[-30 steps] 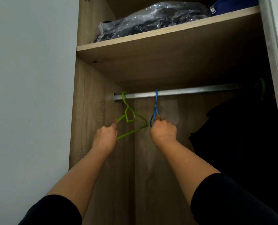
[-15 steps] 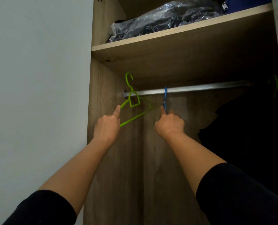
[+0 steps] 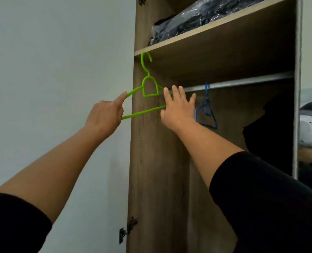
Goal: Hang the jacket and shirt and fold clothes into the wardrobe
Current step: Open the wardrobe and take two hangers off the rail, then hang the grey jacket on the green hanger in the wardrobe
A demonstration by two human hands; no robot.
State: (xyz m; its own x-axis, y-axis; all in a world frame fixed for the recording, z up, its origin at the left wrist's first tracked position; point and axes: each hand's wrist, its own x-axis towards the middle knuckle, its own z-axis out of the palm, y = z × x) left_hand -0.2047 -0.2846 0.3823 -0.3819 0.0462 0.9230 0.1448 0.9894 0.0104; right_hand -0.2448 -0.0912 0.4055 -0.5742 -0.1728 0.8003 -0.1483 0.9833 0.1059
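Thin green plastic hanger (image 3: 149,90), hook-topped, in left hand (image 3: 104,117)

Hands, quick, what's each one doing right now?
Left hand: grips the green hanger, which is off the rail.
Right hand: open, fingers spread, holding nothing.

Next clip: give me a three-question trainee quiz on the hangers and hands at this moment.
1. True or false: the green hanger hangs on the metal rail.
2. Which hanger hangs on the rail?
A. blue hanger
B. green hanger
C. neither
3. Fill in: the left hand grips the green hanger, while the right hand has its fingers ____.

Key:
1. False: its hook is off the rail, up by the edge of the shelf.
2. A.
3. Spread; the hand is open in front of the hanger's right end, and contact cannot be told.
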